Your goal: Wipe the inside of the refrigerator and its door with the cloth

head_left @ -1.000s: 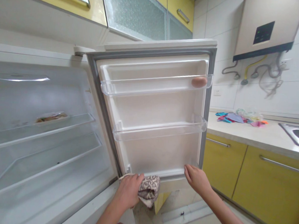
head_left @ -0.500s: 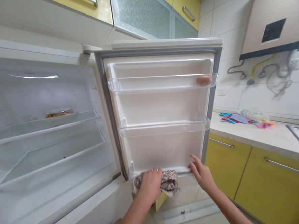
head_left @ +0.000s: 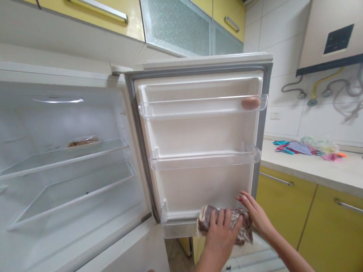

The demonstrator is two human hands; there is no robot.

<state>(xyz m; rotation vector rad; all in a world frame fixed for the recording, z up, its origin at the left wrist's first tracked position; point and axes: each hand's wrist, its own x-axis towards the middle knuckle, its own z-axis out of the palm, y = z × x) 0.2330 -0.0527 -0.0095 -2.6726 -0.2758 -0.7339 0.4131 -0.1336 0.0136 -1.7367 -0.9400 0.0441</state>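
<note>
Brown-and-cream patterned cloth (head_left: pixel 243 231) lies over the front of the lowest clear bin (head_left: pixel 178 231), toward its right end, gripped under the spread fingers of the left hand (head_left: pixel 221 237), while the right hand (head_left: pixel 259 216), loosely open with bent fingers, is just beside the cloth's right end. Above them on the open fridge door (head_left: pixel 196 188), a brown oval thing (head_left: pixel 251 103) sits in the top bin (head_left: pixel 186 110); farther left, a small package (head_left: pixel 84 142) rests on the upper glass shelf (head_left: pixel 57 155).
</note>
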